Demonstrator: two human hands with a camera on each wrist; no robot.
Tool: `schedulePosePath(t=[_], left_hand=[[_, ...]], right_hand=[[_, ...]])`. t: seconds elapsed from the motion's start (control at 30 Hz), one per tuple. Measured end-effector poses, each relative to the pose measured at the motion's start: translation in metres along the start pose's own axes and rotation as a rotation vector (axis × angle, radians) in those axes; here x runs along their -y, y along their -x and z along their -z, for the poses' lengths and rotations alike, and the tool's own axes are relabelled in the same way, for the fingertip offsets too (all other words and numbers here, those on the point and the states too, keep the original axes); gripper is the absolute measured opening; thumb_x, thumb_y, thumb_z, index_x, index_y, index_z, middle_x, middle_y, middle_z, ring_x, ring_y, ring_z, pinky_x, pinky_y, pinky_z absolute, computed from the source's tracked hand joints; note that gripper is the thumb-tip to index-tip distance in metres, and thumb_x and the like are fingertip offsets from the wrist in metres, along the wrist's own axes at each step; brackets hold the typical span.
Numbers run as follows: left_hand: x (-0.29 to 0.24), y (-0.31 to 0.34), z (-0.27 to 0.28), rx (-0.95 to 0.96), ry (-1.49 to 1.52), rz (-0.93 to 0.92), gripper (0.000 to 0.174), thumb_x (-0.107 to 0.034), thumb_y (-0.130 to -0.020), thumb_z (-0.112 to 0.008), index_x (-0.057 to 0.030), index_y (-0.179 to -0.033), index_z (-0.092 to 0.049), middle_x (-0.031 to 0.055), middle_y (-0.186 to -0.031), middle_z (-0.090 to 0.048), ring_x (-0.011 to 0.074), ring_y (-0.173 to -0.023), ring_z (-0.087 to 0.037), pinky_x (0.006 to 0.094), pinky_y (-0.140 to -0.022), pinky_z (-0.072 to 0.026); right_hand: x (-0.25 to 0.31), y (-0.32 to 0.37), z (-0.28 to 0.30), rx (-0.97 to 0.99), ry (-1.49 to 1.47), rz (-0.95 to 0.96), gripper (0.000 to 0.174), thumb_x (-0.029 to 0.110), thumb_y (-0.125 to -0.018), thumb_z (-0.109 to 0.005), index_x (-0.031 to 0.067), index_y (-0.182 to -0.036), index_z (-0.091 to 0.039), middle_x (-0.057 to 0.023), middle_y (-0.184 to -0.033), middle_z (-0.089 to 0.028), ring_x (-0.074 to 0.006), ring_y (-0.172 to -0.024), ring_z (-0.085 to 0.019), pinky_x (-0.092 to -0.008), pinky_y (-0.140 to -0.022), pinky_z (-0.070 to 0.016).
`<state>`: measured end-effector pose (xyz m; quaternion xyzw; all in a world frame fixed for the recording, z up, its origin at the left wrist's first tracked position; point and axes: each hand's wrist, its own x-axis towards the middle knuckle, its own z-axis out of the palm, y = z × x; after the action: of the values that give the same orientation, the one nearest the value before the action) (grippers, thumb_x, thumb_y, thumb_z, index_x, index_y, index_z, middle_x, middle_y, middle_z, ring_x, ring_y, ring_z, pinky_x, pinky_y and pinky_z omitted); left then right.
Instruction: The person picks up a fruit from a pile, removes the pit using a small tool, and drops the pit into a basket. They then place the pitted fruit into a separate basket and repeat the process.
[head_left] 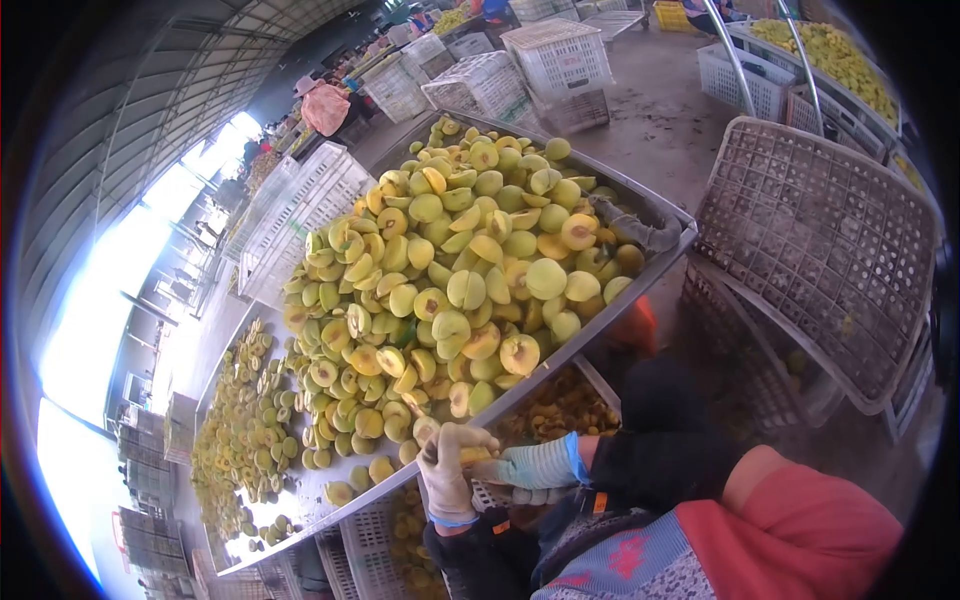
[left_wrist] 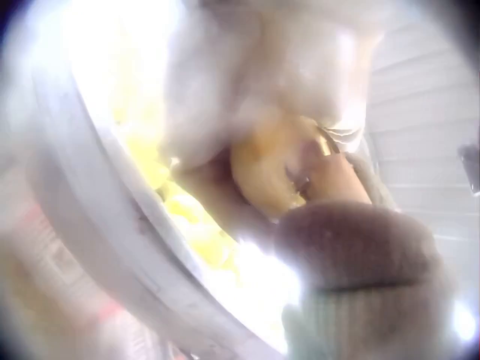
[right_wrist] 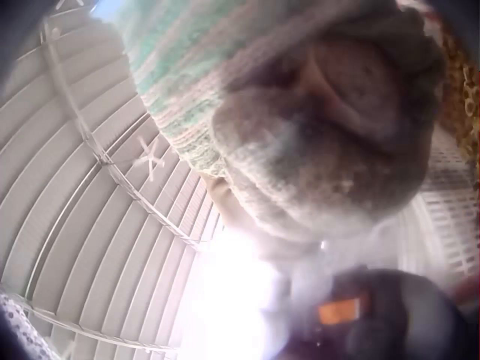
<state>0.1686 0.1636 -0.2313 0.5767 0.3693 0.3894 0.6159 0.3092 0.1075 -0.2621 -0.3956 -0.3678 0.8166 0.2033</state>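
Observation:
In the head view, my left hand [head_left: 447, 470], in a pale glove, holds a yellow stone-fruit half [left_wrist: 262, 169] over the near rim of a metal table. My right hand [head_left: 532, 468], in a glove with a teal striped cuff, meets it from the right. The left wrist view is overexposed, but the fruit's dark hollow shows, with a bare fingertip [left_wrist: 339, 180] against it. Curled fingers fill the right wrist view; whether they also grip a tool I cannot tell. Heaped before both hands are yellow-green fruit halves [head_left: 440, 270], several with brown centres.
The metal table's raised rim [head_left: 590, 350] runs just beyond the hands. A dirty plastic crate [head_left: 815, 250] leans at the right. Below the rim, crates [head_left: 370, 550] and a bin of brownish fruit pieces [head_left: 565, 405] stand close by. White crates [head_left: 560, 55] are stacked behind; another person [head_left: 325, 105] is farther off.

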Motion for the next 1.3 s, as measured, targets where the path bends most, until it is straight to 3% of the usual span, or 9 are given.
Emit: schedulePosePath(t=[0.13,0.23,0.37,0.47,0.57,0.67,0.9,1.0,1.3], left_hand=[[0.019,-0.001,0.015,0.041,-0.018,0.061,0.044,-0.035,-0.100,-0.054,0.0028,-0.082,-0.066,0.0139,-0.079,-0.069,0.0197,-0.070,-0.064,0.0307,-0.065,-0.0524],[0.036,0.001,0.009,-0.121,0.519,0.072,0.039,-0.037,-0.100,-0.054,-0.0040,-0.080,-0.056,0.0151,-0.074,-0.063,0.0269,-0.065,-0.061,0.0369,-0.060,-0.0517],[0.013,-0.008,0.009,-0.356,0.675,0.068,0.032,-0.043,-0.098,-0.057,-0.0151,-0.085,-0.052,-0.0003,-0.077,-0.055,0.0164,-0.070,-0.059,0.0298,-0.055,-0.0498],[0.027,0.003,0.074,-0.458,0.871,-0.102,0.018,-0.031,-0.096,-0.063,-0.0136,-0.094,-0.057,0.0017,-0.086,-0.063,0.0180,-0.076,-0.064,0.0298,-0.063,-0.0599],[0.002,0.035,0.130,-0.939,0.457,-0.047,0.028,-0.037,-0.098,-0.059,-0.0093,-0.103,-0.062,0.0067,-0.093,-0.065,0.0182,-0.083,-0.063,0.0313,-0.069,-0.0580],[0.004,0.051,0.185,-1.200,-0.492,0.051,0.041,-0.036,-0.095,-0.064,-0.0003,-0.115,-0.066,0.0096,-0.095,-0.066,0.0195,-0.089,-0.063,0.0327,-0.080,-0.0530],[0.016,-0.062,0.213,-0.681,-1.254,0.210,0.068,-0.046,-0.087,-0.067,-0.0030,-0.138,-0.051,0.0217,-0.129,-0.061,0.0355,-0.118,-0.060,0.0427,-0.098,-0.0472],[0.057,-0.106,0.228,-0.443,-1.465,0.351,0.076,-0.042,-0.082,-0.070,-0.0057,-0.143,-0.043,0.0218,-0.138,-0.052,0.0393,-0.124,-0.054,0.0456,-0.101,-0.0460],[0.050,-0.089,0.230,-0.479,-1.320,0.247,0.063,-0.031,-0.073,-0.082,-0.0020,-0.123,-0.056,0.0219,-0.126,-0.059,0.0379,-0.116,-0.058,0.0433,-0.098,-0.0476]], right_hand=[[0.001,-0.006,0.000,-0.194,0.247,-0.038,0.064,0.070,-0.098,-0.033,0.0135,-0.082,-0.058,0.0019,-0.056,-0.045,-0.0113,-0.040,-0.040,-0.0272,-0.037,-0.0308],[-0.013,-0.009,0.001,0.071,-0.042,0.059,0.065,0.076,-0.092,-0.041,0.0142,-0.082,-0.059,0.0043,-0.056,-0.045,-0.0086,-0.041,-0.038,-0.0249,-0.039,-0.0284],[-0.028,-0.021,-0.019,-0.024,-0.063,0.283,0.065,0.076,-0.092,-0.042,0.0142,-0.079,-0.056,0.0037,-0.057,-0.045,-0.0088,-0.041,-0.035,-0.0249,-0.039,-0.0272],[-0.025,-0.016,-0.034,-0.247,-0.277,0.071,0.062,0.073,-0.095,-0.039,0.0145,-0.080,-0.055,0.0046,-0.060,-0.044,-0.0086,-0.041,-0.032,-0.0249,-0.038,-0.0254],[-0.031,-0.025,-0.017,-0.009,-0.584,-0.079,0.055,0.065,-0.100,-0.036,0.0148,-0.085,-0.051,0.0075,-0.062,-0.036,-0.0060,-0.045,-0.027,-0.0236,-0.038,-0.0236],[-0.019,-0.024,-0.023,-0.050,-0.539,-0.086,0.047,0.060,-0.102,-0.038,0.0158,-0.089,-0.049,0.0087,-0.062,-0.032,-0.0042,-0.045,-0.024,-0.0230,-0.039,-0.0225],[-0.008,-0.041,-0.020,-0.257,-0.295,-0.040,0.038,0.051,-0.100,-0.049,0.0140,-0.093,-0.052,0.0029,-0.065,-0.044,-0.0088,-0.048,-0.040,-0.0262,-0.038,-0.0318],[-0.003,-0.035,-0.020,-0.311,-0.289,-0.024,0.029,0.044,-0.104,-0.047,0.0175,-0.092,-0.051,0.0087,-0.060,-0.036,-0.0051,-0.043,-0.030,-0.0243,-0.037,-0.0238],[-0.003,-0.041,-0.020,-0.366,-0.043,0.208,0.029,0.040,-0.101,-0.053,0.0116,-0.094,-0.054,0.0042,-0.062,-0.046,-0.0068,-0.046,-0.043,-0.0247,-0.038,-0.0350]])
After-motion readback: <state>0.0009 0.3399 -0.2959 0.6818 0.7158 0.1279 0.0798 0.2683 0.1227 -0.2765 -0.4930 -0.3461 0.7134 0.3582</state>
